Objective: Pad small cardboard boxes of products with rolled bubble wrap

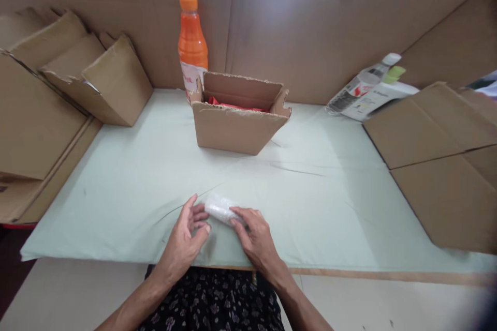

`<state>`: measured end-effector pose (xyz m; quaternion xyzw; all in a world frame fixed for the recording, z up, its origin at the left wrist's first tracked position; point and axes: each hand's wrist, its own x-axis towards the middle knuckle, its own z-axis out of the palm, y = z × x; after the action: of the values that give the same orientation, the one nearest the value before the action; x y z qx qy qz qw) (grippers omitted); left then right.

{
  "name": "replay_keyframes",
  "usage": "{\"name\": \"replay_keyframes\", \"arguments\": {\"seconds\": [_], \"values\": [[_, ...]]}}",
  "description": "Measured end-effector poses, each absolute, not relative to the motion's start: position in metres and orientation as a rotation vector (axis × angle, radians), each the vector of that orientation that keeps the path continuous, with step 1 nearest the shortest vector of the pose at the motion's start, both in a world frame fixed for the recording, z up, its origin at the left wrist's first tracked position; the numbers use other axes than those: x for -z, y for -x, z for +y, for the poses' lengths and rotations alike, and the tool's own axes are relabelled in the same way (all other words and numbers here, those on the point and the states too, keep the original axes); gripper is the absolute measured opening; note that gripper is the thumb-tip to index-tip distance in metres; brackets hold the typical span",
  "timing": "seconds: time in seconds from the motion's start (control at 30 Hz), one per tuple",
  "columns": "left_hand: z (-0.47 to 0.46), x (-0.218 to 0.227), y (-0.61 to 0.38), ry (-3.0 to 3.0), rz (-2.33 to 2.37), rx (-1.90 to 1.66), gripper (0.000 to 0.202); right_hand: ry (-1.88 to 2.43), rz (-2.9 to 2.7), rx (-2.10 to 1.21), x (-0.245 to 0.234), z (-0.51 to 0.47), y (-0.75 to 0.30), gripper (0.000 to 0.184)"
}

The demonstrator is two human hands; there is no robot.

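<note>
- Bubble-wrapped bundle lies on your green-covered table, near the front edge.
- Your right hand rests open, fingers on it; your left hand curls loosely open just beside it.

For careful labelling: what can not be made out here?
Head view.
Contents of small clear bubble-wrap bundle between left hand and right hand: wrap hides them.
Red item in the open brown cardboard box: wall covers most.
Base of orange plastic bottle: behind the box.
Label text on lying clear bottle: too small.
</note>
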<state>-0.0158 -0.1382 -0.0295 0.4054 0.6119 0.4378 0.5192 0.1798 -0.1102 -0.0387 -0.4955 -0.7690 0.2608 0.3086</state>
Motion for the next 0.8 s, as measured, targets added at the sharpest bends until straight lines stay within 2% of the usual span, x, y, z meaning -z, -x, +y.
{"name": "replay_keyframes", "arguments": {"seconds": [0.07, 0.13, 0.23, 0.27, 0.33, 0.4, 0.53, 0.63, 0.73, 0.8], "values": [[-0.138, 0.024, 0.011, -0.780, 1.344, -1.052, 0.081, 1.279, -2.001, -0.850, 0.037, -0.113, -0.181, 0.019], [-0.136, 0.021, 0.006, -0.737, 1.277, -1.045, 0.081, 1.267, -1.970, -0.856, 0.036, -0.116, -0.184, 0.022], [-0.135, 0.023, 0.004, -0.847, 1.226, -1.027, 0.073, 1.272, -1.917, -0.872, 0.031, -0.114, -0.189, 0.043], [-0.134, 0.024, 0.005, -0.913, 1.216, -1.011, 0.069, 1.256, -1.911, -0.967, 0.027, -0.111, -0.191, 0.042], [-0.125, 0.019, 0.012, -1.130, 1.226, -0.989, 0.060, 1.212, -1.893, -1.200, 0.017, -0.103, -0.195, 0.029], [-0.103, 0.002, 0.021, -1.475, 1.278, -1.043, 0.055, 1.223, -1.846, -1.291, 0.001, -0.092, -0.201, 0.027], [-0.025, -0.057, 0.036, -2.260, 1.438, -1.387, 0.055, 1.291, -1.826, -1.036, -0.041, -0.059, -0.227, 0.025], [0.030, -0.087, 0.037, -2.601, 1.549, -1.440, 0.044, 1.283, -1.882, -0.754, -0.075, -0.030, -0.254, 0.019], [0.052, -0.083, 0.034, -2.665, 1.545, -1.385, 0.022, 1.312, -1.834, -0.430, -0.109, 0.002, -0.274, 0.018], [0.049, -0.070, 0.033, -2.648, 1.486, -1.400, 0.020, 1.341, -1.842, -0.236, -0.132, 0.025, -0.276, 0.018]]}}
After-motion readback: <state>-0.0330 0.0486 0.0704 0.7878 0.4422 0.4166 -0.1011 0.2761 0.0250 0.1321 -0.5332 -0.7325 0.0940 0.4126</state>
